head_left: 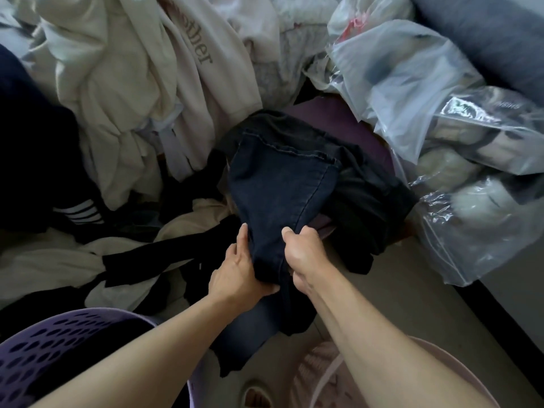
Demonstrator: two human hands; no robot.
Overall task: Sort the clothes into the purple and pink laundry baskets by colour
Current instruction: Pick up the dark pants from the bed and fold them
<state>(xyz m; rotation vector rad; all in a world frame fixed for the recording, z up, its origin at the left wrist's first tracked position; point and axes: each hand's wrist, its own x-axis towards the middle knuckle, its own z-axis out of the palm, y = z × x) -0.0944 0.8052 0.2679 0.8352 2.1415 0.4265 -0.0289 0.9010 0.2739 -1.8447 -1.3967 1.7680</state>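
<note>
A pair of dark blue jeans [279, 184] lies in the middle of the clothes pile, its lower part hanging down toward me. My left hand [238, 272] grips the jeans from the left, thumb on top. My right hand [303, 254] grips the same fabric from the right, fingers curled into it. The purple basket [59, 346] stands at the lower left under my left forearm. The pink basket [459, 366] sits at the lower right, with pale pink cloth inside. Black garments [371, 210] lie right of the jeans.
Cream and white clothes [123, 83] are heaped at the upper left, one with grey lettering. Dark navy and black items with white stripes [79, 213] lie at the left. Clear plastic bags [441, 119] holding clothes fill the right. A grey cushion [488, 33] is at the top right.
</note>
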